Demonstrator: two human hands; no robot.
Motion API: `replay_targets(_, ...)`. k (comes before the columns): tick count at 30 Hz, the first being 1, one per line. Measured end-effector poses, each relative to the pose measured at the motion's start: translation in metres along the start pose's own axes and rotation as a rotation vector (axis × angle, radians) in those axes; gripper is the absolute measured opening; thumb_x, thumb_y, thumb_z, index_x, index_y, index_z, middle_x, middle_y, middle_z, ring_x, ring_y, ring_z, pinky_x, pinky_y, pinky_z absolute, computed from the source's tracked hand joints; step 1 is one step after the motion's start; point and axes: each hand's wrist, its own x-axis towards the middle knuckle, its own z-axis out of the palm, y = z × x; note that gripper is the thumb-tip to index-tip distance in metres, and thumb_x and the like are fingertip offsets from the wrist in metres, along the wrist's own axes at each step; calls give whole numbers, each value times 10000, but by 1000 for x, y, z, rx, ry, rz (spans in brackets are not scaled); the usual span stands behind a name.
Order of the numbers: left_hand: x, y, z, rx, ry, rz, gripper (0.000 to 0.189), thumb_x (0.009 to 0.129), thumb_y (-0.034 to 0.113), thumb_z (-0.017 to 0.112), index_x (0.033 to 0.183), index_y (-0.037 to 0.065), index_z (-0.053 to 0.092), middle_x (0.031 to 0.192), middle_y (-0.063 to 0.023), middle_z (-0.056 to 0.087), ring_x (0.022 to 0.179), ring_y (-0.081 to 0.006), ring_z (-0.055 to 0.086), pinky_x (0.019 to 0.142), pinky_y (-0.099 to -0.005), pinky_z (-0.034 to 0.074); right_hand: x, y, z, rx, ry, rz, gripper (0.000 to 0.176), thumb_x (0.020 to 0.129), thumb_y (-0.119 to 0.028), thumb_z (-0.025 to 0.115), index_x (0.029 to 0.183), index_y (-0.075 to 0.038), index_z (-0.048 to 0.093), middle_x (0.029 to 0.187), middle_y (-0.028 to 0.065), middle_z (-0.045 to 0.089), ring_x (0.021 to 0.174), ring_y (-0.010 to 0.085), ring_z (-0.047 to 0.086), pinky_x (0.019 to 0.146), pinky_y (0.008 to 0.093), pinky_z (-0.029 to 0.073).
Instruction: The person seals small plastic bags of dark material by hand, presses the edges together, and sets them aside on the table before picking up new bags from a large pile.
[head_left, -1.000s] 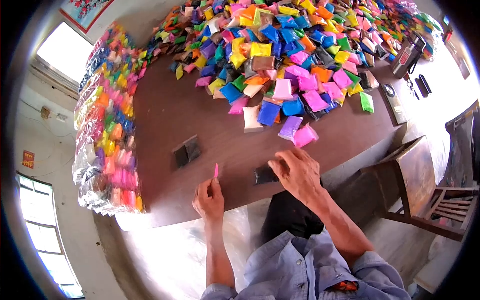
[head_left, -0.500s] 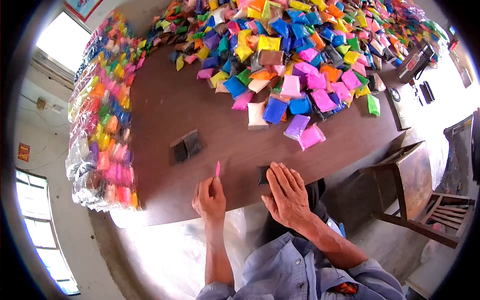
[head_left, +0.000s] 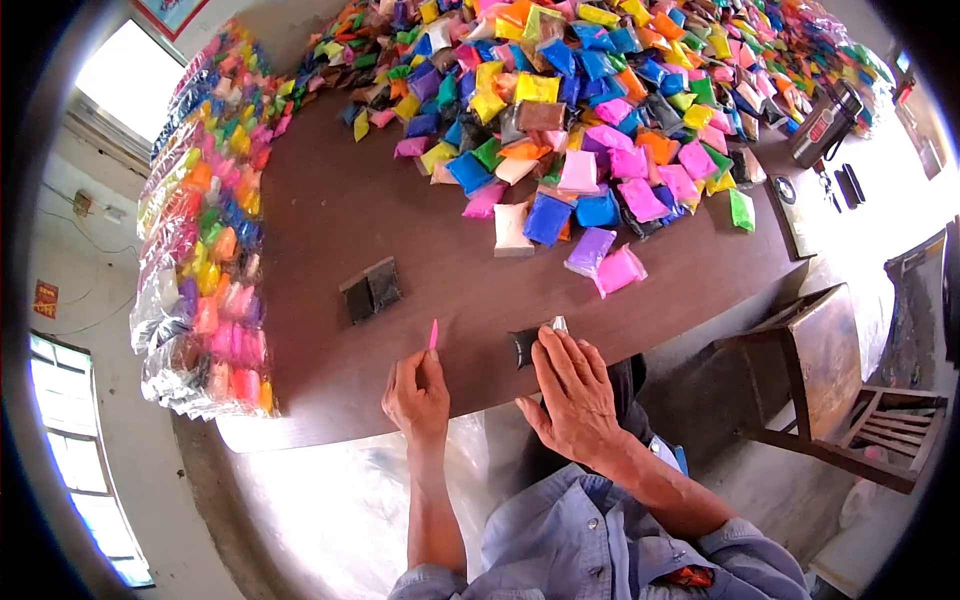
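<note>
My left hand [head_left: 418,395] is closed in a pinch above the table's near edge, with a thin pink pointed stick [head_left: 434,335] standing up from its fingers. My right hand [head_left: 576,388] lies flat, fingers stretched out, over the right part of a small black packet [head_left: 524,347]. Shiny clear wrapping [head_left: 559,324] shows at its fingertips. What lies beneath the palm is hidden. Farther left on the table, a pair of black packets [head_left: 371,291] lie side by side.
A large heap of small colourful packets [head_left: 600,110] covers the back of the brown table [head_left: 330,220]. Bagged packets [head_left: 215,270] are stacked along the left edge. A dark flask [head_left: 828,122] stands at the back right, and a wooden chair [head_left: 830,340] is on the right.
My right hand has shifted slightly, uncovering more of the black packet and some clear wrapping at the fingertips. My left hand keeps its pinch on the pink stick.
</note>
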Motion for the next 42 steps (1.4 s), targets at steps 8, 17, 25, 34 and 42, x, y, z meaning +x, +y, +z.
replay_targets(8, 1, 2, 0, 12, 7, 9, 94, 930, 120, 771, 924, 44, 718, 804, -112, 698, 688, -257, 668, 635, -370, 527, 1, 6, 9, 9, 81, -38, 662, 860, -225, 779, 1411, 54, 540, 1543, 230, 465, 1434, 385, 452, 1199, 507, 334)
replay_targets(17, 2, 2, -2, -7, 45, 27, 71, 920, 108, 773, 914, 62, 718, 783, -98, 686, 668, -277, 665, 604, -386, 517, 2, -10, -6, -16, 96, 8, 662, 889, -301, 757, 1403, 62, 550, 1541, 233, 478, 1419, 391, 466, 1197, 534, 317)
replay_targets(25, 3, 2, -4, -25, 32, -15, 97, 906, 97, 782, 903, 45, 700, 783, -119, 685, 650, -297, 664, 601, -385, 527, 4, -3, 7, -70, 129, -23, 621, 907, -360, 749, 1350, 48, 597, 1447, 213, 574, 1340, 389, 536, 1153, 518, 370)
replay_targets(34, 2, 0, -5, -98, 82, -41, 96, 889, 109, 795, 886, 85, 702, 742, -89, 652, 615, -302, 646, 547, -408, 508, 34, -14, 5, -153, 127, 115, 540, 781, -259, 843, 1249, -57, 666, 1310, 119, 608, 1163, 331, 600, 984, 474, 458)
replay_targets(42, 5, -1, -11, -250, 95, -97, 103, 881, 44, 798, 897, 39, 697, 749, -117, 658, 588, -262, 628, 544, -340, 491, 78, -6, 20, -72, 81, -104, 387, 840, -84, 730, 1224, -42, 704, 1344, 113, 607, 1270, 330, 580, 1031, 482, 463)
